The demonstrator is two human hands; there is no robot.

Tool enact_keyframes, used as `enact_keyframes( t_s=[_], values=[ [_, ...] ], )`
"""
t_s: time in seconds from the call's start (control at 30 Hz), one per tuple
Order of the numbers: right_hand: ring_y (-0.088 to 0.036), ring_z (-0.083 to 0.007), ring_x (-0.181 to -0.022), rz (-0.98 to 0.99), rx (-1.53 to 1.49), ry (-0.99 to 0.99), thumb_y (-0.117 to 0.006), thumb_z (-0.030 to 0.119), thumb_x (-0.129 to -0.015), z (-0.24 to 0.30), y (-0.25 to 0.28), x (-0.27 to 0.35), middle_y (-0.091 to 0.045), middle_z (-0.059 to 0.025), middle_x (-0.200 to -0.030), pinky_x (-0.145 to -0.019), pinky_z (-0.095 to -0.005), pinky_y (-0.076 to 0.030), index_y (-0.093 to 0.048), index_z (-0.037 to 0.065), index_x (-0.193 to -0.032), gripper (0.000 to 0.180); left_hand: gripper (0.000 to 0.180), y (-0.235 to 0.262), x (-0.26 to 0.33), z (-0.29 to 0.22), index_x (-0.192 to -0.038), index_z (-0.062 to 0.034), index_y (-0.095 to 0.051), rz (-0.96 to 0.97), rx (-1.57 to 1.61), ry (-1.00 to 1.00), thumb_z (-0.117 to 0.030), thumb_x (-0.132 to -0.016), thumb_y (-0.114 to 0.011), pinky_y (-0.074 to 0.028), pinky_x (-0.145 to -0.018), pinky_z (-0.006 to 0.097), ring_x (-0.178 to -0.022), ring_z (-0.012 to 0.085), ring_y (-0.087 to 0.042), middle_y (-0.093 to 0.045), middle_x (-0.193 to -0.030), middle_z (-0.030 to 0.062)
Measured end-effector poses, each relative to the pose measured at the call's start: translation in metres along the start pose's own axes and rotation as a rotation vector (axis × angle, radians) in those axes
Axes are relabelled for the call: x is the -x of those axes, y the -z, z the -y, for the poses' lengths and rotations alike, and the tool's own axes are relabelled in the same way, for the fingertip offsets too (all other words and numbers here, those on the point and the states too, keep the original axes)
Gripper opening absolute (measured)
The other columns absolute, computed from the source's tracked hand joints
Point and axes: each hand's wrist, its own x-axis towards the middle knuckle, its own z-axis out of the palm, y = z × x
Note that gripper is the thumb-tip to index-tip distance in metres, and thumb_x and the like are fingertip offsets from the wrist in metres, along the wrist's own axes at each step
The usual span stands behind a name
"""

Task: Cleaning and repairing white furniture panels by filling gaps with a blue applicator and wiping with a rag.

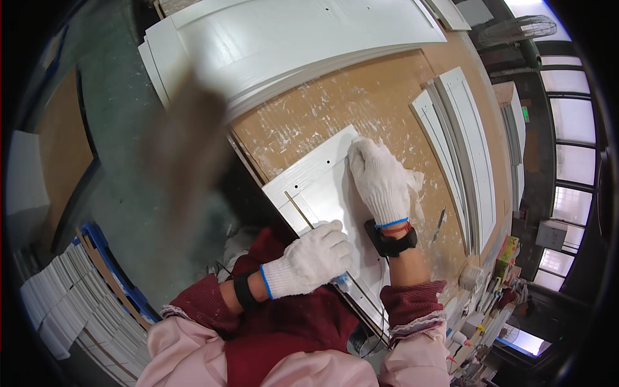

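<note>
A white panel point(325, 187) with small dark holes lies slanted at the near edge of the bench. My left hand point(313, 258), in a white knit glove, is closed over its near side; a thin brass-coloured rod point(298, 208) sticks out beyond the fingers, and a bit of blue point(342, 278) shows beneath the palm. My right hand point(379, 177), gloved likewise, is bent into a fist at the panel's far right edge. Crumpled whitish cloth point(418, 184) pokes out beside it; the fingertips are hidden. Both wrists wear black straps.
Stacked white panels point(296, 39) cover the far part of the brown, paint-marked bench point(316, 109). More narrow panels point(461, 148) lean together at the right, near a dark slim tool point(440, 224). A blurred brown object point(190, 129) hangs close at left. Pale boards point(84, 303) stand lower left.
</note>
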Motion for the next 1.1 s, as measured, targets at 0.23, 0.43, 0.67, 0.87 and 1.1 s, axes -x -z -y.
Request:
enact_keyframes(
  t_s=[0.23, 0.43, 0.67, 0.87, 1.1],
  values=[
    [-0.066, -0.0393, -0.082, -0.060, -0.003, -0.039, -0.057, 0.024, -0.095, 0.001, -0.007, 0.002, -0.067, -0.0181, -0.089, -0.070, -0.0472, -0.052, -0.064, 0.008, -0.096, 0.017, 0.011, -0.004, 0.002, 0.001, -0.075, -0.0117, -0.062, -0.029, 0.003, -0.003, -0.019, -0.066, -0.062, -0.048, -0.085, 0.036, -0.091, 0.0228, -0.058, -0.059, -0.087, 0.0040],
    [-0.065, -0.0389, -0.085, -0.137, -0.025, -0.066, -0.058, 0.023, -0.094, 0.002, -0.012, -0.001, -0.067, -0.0184, -0.089, -0.073, -0.0464, -0.052, -0.065, 0.007, -0.099, 0.018, 0.011, -0.005, 0.002, 0.001, -0.074, -0.0117, -0.062, -0.018, -0.033, 0.008, -0.018, -0.066, -0.061, -0.048, -0.085, 0.036, -0.091, 0.0229, -0.058, -0.058, -0.085, 0.0039],
    [-0.065, -0.0397, -0.083, -0.178, 0.070, -0.107, -0.058, 0.026, -0.094, -0.001, -0.021, -0.008, -0.066, -0.0196, -0.087, -0.072, -0.0479, -0.052, -0.064, 0.008, -0.096, 0.019, 0.011, -0.009, 0.003, 0.003, -0.074, -0.0118, -0.061, -0.073, -0.055, -0.011, -0.018, -0.065, -0.062, -0.048, -0.088, 0.035, -0.090, 0.0221, -0.059, -0.059, -0.084, 0.0035],
    [-0.066, -0.0395, -0.080, -0.151, -0.017, -0.193, -0.056, 0.025, -0.096, -0.001, -0.016, -0.012, -0.066, -0.0236, -0.087, -0.071, -0.0450, -0.053, -0.064, 0.007, -0.097, 0.019, 0.013, -0.006, 0.005, 0.003, -0.075, -0.0119, -0.061, -0.030, -0.075, 0.000, -0.018, -0.064, -0.063, -0.048, -0.090, 0.035, -0.091, 0.0217, -0.060, -0.059, -0.085, 0.0033],
    [-0.068, -0.0339, -0.087, -0.165, -0.603, -0.463, -0.058, 0.028, -0.093, -0.007, -0.009, 0.009, -0.068, -0.0216, -0.088, -0.078, -0.0409, -0.050, -0.065, 0.003, -0.109, 0.030, 0.014, -0.012, 0.006, 0.002, -0.076, -0.0120, -0.061, -0.013, -0.048, -0.008, -0.018, -0.064, -0.064, -0.047, -0.092, 0.036, -0.092, 0.0219, -0.059, -0.058, -0.085, 0.0032]
  ],
)
